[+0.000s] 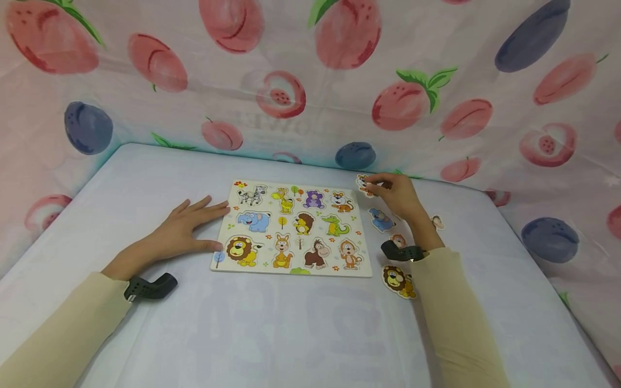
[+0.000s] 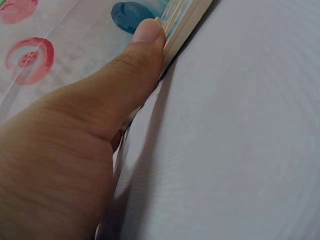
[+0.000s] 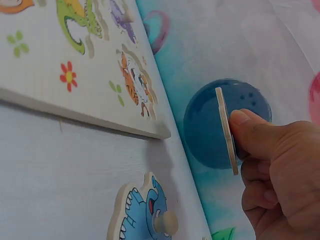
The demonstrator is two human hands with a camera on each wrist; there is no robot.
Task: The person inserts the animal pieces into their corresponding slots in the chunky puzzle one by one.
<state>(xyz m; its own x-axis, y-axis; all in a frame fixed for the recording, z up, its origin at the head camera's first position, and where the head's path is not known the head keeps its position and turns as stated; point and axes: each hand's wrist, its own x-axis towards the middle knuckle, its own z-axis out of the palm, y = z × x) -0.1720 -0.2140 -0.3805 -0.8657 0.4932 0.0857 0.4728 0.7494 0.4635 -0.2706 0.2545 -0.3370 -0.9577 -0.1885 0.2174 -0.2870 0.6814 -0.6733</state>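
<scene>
A wooden animal puzzle board (image 1: 262,237) lies on the table, printed with a zebra, giraffe, lion and several other animals. My left hand (image 1: 177,231) rests at its left edge, fingers spread, and in the left wrist view the thumb (image 2: 142,50) touches the board's side. Beyond the board's far right corner my right hand (image 1: 395,196) pinches a tiger puzzle piece (image 1: 361,184) between thumb and fingers. That wooden piece (image 3: 227,132) shows edge-on in the right wrist view. Close below the hand lies a blue elephant piece (image 1: 380,220), with a round knob (image 3: 169,223).
A lion piece (image 1: 399,281) lies right of the board near my right sleeve. Another piece (image 1: 398,240) is partly hidden behind the right wrist camera (image 1: 402,252), and one more (image 1: 437,222) lies right of the forearm. A fruit-print cloth (image 1: 330,118) rises behind the table.
</scene>
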